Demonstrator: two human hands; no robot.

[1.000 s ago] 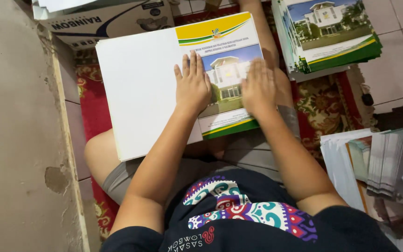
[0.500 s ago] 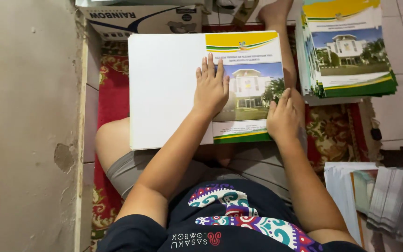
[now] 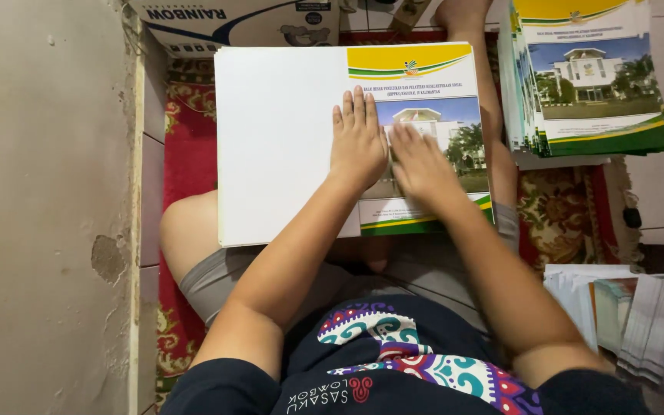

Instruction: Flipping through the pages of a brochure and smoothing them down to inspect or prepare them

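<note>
Right now, a large folded cover sheet of glossy card, white on its left half and printed with a building photo and yellow-green bands on its right half (image 3: 286, 146), lies flat across the lap of a seated person. Both hands rest on it, side by side, at the middle line where the white part meets the printed part. The left hand (image 3: 357, 142) is flat with its fingers together and extended, palm down, gripping nothing; the right hand (image 3: 422, 163) is also flat and spread, pressing on the printed half, holding nothing between its fingers. I judge the sheet to be light and thin, a little stiff but easy to bend and to crease, with a smooth surface that can slip under dry palms; it seems best taken by the outer edges or pressed flat along the fold. Just to the right, on the tiled floor, stands a tall stack of the same printed covers (image 3: 589, 77). Above the sheet is a white cardboard box with blue printing (image 3: 240, 23). A red patterned carpet (image 3: 186, 146) lies below, and some loose grey and white papers (image 3: 639, 323) are at the lower right.
</note>
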